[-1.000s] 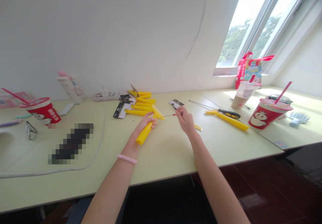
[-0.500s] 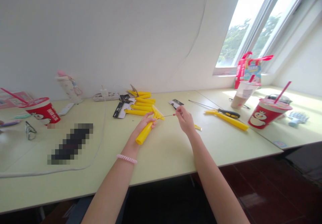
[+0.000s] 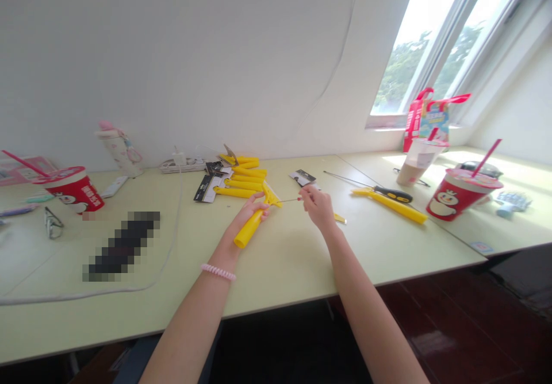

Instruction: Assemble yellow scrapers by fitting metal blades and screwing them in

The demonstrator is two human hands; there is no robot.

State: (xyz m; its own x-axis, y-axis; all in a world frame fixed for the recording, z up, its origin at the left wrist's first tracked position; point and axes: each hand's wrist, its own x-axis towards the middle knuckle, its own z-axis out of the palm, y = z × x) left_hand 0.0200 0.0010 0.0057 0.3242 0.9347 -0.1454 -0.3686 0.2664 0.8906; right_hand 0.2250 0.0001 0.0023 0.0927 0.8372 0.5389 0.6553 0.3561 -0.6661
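Observation:
My left hand (image 3: 250, 214) is wrapped round a yellow-handled tool (image 3: 249, 230), its wide head pointing up and away. A pinch of my right hand (image 3: 317, 204) holds a thin metal screwdriver (image 3: 291, 200) by its small red end, most of which my fingers hide. The tip of the thin shaft meets the head of the yellow tool. Behind my left hand lie several yellow-handled tools (image 3: 245, 183) with black and white cards (image 3: 206, 189). Another card (image 3: 304, 177) lies beyond my right hand, and a small yellow piece (image 3: 340, 218) rests beside my right wrist.
To the right are a black-handled screwdriver (image 3: 392, 194), a yellow tool (image 3: 401, 208) and two drink cups (image 3: 459, 197). A red cup (image 3: 75, 191), glasses (image 3: 52, 223), a blurred dark object (image 3: 125, 246), a white cable (image 3: 166, 263) and a power strip (image 3: 185, 166) are on the left.
The fingers of my right hand have shifted and curled slightly on the screwdriver's end. My left hand and the yellow tool have hardly moved.

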